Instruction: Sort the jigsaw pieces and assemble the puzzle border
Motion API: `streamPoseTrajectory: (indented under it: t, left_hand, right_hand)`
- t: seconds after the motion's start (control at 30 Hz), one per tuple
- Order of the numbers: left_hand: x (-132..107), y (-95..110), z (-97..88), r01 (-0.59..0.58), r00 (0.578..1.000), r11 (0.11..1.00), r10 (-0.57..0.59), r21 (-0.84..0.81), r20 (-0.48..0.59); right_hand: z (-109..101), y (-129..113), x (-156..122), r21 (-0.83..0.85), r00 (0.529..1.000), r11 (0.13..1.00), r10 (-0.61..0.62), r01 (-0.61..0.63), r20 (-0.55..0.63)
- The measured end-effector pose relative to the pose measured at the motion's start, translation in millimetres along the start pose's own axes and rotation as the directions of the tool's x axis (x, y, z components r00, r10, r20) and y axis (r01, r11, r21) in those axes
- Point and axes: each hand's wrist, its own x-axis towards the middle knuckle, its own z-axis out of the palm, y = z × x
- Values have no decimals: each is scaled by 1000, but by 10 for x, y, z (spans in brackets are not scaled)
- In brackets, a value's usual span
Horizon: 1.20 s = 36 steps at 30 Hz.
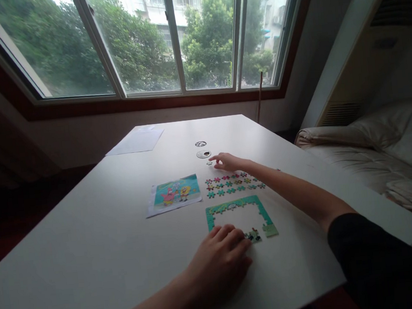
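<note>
A partly built jigsaw frame (234, 205) with a green border lies on the white table (100, 232). My left hand (218, 258) rests flat on the frame's lower left corner, fingers stretched over the pieces there. Several loose puzzle pieces (232, 183) lie in rows just beyond the frame. My right hand (228, 161) reaches past those rows, its fingertips on a single small piece (209, 163) at the far end. A printed cartoon reference picture (175, 193) lies left of the loose pieces.
Two round cable holes (203, 154) sit in the table beyond my right hand. A sheet of paper (135, 141) lies at the far left. A bed with pale bedding (384, 152) stands to the right, windows behind.
</note>
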Motion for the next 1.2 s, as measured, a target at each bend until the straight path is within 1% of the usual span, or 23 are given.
streamPoseTrajectory:
  t: [0.1, 0.17, 0.23, 0.33, 0.43, 0.53, 0.67, 0.73, 0.77, 0.8, 0.83, 0.93, 0.97, 1.03, 1.1, 1.2]
  left_hand:
    - [-1, 1, -7, 5, 1000, 1000, -5, -8, 7]
    - [2, 4, -11, 8, 1000, 1000, -8, -8, 7]
    - [6, 8, -12, 9, 1000, 1000, -9, -6, -1]
    - [11, 13, -9, 2, 1000, 1000, -2, -2, -14]
    - [9, 16, -4, 1, 1000, 1000, -1, -9, -13]
    - [4, 18, 1, 7, 1000, 1000, -7, -16, 0]
    - [7, 21, 3, 0, 1000, 1000, 0, 2, -13]
    - [17, 26, -1, -2, 1000, 1000, 2, 14, -14]
    - [22, 29, -3, -5, 1000, 1000, 5, 20, -10]
    - [27, 32, -5, -9, 1000, 1000, 9, 24, -5]
    - [31, 34, -6, -14, 1000, 1000, 14, 27, 0]
    - [38, 35, -1, -23, 1000, 999, 23, 26, 13]
    - [39, 35, 3, -22, 1000, 999, 22, 26, 19]
    - [43, 36, 15, -19, 999, 999, 18, 27, 28]
    - [49, 43, 30, -13, 1000, 999, 12, 31, 29]
    - [62, 58, 46, -6, 1000, 999, 5, 31, 28]
  right_hand:
    - [91, -12, 91, -12, 999, 999, 39, -39, -16]
    - [109, -13, 132, -14, 997, 997, 78, -79, -11]
    - [86, -7, 166, -10, 992, 992, 122, -122, 20]
    - [5, 13, 184, 16, 980, 985, 170, -173, 104]
    - [-70, 29, 128, 58, 973, 981, 176, -186, 152]
    - [-112, 17, -15, 98, 984, 982, 151, -160, 99]
    - [-190, -68, -360, 163, 996, 983, 81, -85, 30]
    - [-258, -139, -612, 212, 999, 977, 31, -36, 26]
    - [-298, -180, -757, 263, 1000, 965, -21, 15, 20]
    - [-337, -223, -910, 297, 998, 953, -65, 54, 26]
    - [-375, -270, -1068, 325, 995, 943, -89, 68, 51]
    - [-441, -414, -1521, 408, 983, 912, -109, 39, 150]
    - [-441, -459, -1651, 424, 978, 905, -101, 13, 185]
    - [-406, -533, -1861, 444, 977, 895, -64, -35, 205]
    - [-337, -579, -1998, 456, 979, 886, -20, -77, 204]
    - [-223, -597, -2086, 484, 979, 867, 19, -118, 204]
